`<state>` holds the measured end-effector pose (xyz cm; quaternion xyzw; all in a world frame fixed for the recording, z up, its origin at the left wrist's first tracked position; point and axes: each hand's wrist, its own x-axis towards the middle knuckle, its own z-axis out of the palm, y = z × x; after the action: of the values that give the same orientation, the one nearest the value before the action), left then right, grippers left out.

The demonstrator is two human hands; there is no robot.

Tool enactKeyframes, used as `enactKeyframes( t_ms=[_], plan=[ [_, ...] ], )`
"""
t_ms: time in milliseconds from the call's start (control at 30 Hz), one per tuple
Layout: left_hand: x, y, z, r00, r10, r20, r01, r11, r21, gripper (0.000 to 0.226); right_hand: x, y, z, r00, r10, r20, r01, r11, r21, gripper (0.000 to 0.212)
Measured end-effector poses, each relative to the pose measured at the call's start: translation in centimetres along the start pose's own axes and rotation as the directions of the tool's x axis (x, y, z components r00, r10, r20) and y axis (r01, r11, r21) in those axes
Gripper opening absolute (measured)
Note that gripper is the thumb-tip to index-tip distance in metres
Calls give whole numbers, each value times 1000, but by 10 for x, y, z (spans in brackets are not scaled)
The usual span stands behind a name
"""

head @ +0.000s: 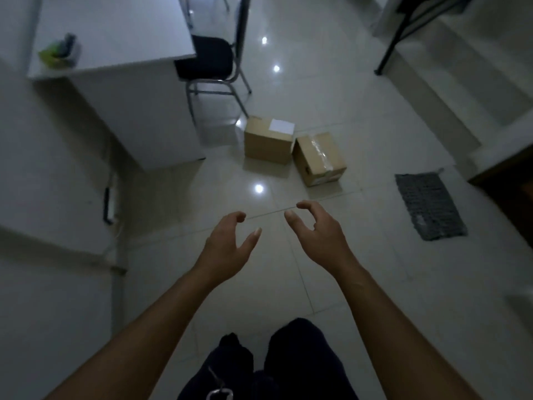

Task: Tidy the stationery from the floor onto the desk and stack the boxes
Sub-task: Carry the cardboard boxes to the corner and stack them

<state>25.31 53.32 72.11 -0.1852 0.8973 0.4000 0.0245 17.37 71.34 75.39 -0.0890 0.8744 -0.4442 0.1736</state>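
Fingers curled loose, nothing held — left hand point(227, 241) and right hand point(314, 229) both open, mid-frame above the tile floor point(375, 111). Just past them, two cardboard boxes: labelled box point(268, 140) and taped box point(318, 158), touching, unstacked. Upper left, white desk point(115, 33) with blurry stationery holder point(60, 51) — black chair point(207, 60) alongside.

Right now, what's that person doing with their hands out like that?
The person is reaching both empty hands, left and right, forward over the tiled floor, fingers curled open. Two boxes sit side by side on the floor ahead: the left box and the right box. They aren't stacked yet. Some blurry things already rest on the desk.
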Motion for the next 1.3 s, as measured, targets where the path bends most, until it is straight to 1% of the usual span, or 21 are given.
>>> enactKeyframes(
  t_ms=[133, 267, 400, 567, 733, 867, 900, 967, 1067, 1200, 1233, 1300],
  plan=[
    [75, 34, 14, 991, 91, 98, -91, 996, 5, 58, 54, 20, -30, 983, 128, -132, -115, 988, 100, 46],
    [149, 67, 38, 978, 122, 169, -130, 991, 35, 56, 117, 44, -60, 964, 186, -189, -160, 977, 142, 46],
    [226, 109, 57, 978, 112, 175, -115, 993, 3, 54, 185, 60, -104, 954, 238, -183, -205, 962, 180, 44],
    [312, 157, 79, 974, 114, 196, -113, 993, -15, 56, 268, 73, -153, 937, 289, -198, -262, 953, 151, 43],
    [397, 184, 96, 969, 117, 220, -112, 993, -35, 53, 351, 79, -176, 925, 328, -192, -299, 940, 165, 41],
    [486, 190, 113, 958, 114, 262, -105, 993, -49, 51, 429, 85, -187, 913, 384, -135, -355, 914, 199, 46],
    [525, 195, 122, 951, 110, 289, -99, 994, -51, 51, 461, 91, -194, 902, 407, -142, -374, 903, 213, 46],
    [564, 200, 129, 946, 102, 307, -94, 995, -40, 50, 490, 95, -201, 889, 432, -151, -397, 892, 218, 44],
    [628, 206, 145, 939, 96, 330, -99, 995, -9, 50, 541, 111, -214, 871, 475, -127, -451, 875, 179, 44],
    [709, 203, 178, 930, 69, 360, -88, 995, 38, 48, 607, 146, -226, 838, 535, -105, -521, 843, 133, 43],
    [739, 193, 204, 923, 39, 383, -63, 997, 51, 47, 632, 173, -224, 816, 571, -93, -558, 819, 135, 42],
    [762, 183, 217, 923, 28, 384, -61, 995, 73, 46, 653, 194, -218, 809, 583, -78, -572, 810, 126, 42]
  ],
)
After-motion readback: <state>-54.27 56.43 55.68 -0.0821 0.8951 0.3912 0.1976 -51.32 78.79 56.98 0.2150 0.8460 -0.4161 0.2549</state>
